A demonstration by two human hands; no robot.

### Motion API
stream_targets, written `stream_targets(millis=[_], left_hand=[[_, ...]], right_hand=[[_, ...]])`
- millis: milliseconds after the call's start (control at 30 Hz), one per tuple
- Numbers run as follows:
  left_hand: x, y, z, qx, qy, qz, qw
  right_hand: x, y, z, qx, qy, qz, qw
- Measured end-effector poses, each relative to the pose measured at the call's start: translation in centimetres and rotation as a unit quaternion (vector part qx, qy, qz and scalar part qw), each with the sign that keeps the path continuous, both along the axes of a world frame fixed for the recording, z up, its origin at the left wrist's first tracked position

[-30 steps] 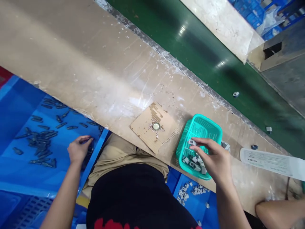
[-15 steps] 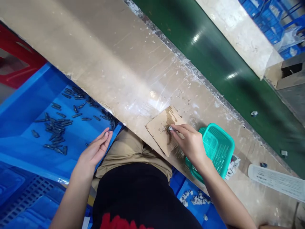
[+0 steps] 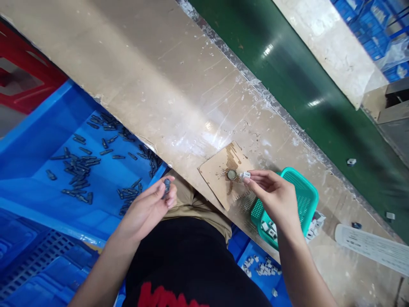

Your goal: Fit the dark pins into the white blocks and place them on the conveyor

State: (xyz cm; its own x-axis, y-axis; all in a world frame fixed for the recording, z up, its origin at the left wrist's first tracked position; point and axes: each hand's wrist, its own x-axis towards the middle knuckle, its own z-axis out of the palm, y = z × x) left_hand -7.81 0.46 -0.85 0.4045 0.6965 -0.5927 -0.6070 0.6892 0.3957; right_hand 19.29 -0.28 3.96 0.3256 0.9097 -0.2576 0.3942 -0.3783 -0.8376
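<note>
Landmark: cardboard square [image 3: 223, 172] on the bench [image 3: 153, 81]. Half a second ago the right hand [image 3: 274, 197] pressed its fingertips onto the round cap [image 3: 231, 174] at the square's centre; it has since drawn back to the square's right edge, pinching a small white part [image 3: 246, 175] just beside the cap. The left hand [image 3: 150, 209], previously flat and empty over the blue bin [image 3: 28, 140] left of the square, has risen toward the square's near-left corner, its fingers now closed on a dark bit [image 3: 166, 186]. The teal basket [image 3: 306, 200] sits right of the square, behind the right hand.
</note>
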Motion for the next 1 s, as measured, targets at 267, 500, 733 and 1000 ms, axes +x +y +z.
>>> stream_targets(millis=[267,500,733,1000], left_hand=[[7.6,0.9,0.3,0.123,-0.099,-0.034,0.987],[10.4,0.3,1.6,0.425,0.195,0.106,0.878],[10.0,-0.1,1.3,0.577,0.295,0.150,0.747],[9.0,-0.4,0.5,0.652,0.332,0.136,0.668]], right_hand=[[0.2,-1.2,2.9,-0.083,0.230,-0.024,0.969],[-0.9,-2.4,4.0,-0.104,0.337,-0.013,0.936],[-1.8,-2.7,4.1,-0.116,0.377,0.015,0.919],[-2.1,-2.8,4.0,-0.155,0.379,0.018,0.912]])
